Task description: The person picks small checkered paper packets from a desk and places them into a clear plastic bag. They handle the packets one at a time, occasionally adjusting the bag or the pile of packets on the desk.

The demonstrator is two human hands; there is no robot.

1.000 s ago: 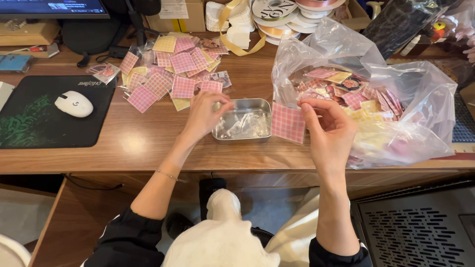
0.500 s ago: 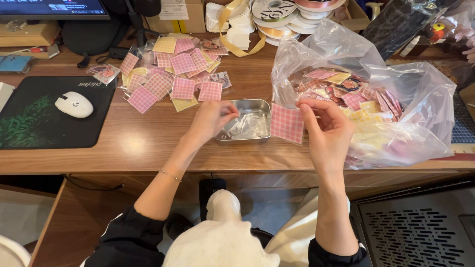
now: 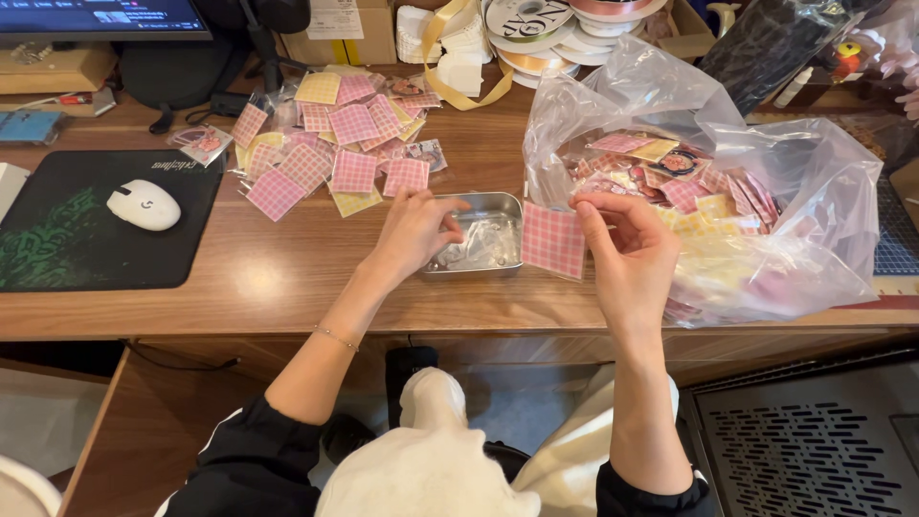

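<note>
- My right hand pinched the pink gingham square packet by its top edge, thumb and fingers pressed together, packet hanging just above the desk beside the tray.
- My left hand sat curled at the small shiny metal tray, fingertips together on its rim; whether they pinched anything, I couldn't tell.
- A light edge-only hold seemed best, I judged, keeping the packet flat.
- The clear plastic bag of packets lay right; loose pink and yellow packets lay behind on the wooden desk.

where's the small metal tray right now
In the head view, the small rectangular metal tray sits mid-desk, between the left hand and the right hand's pink checked packet.
</note>
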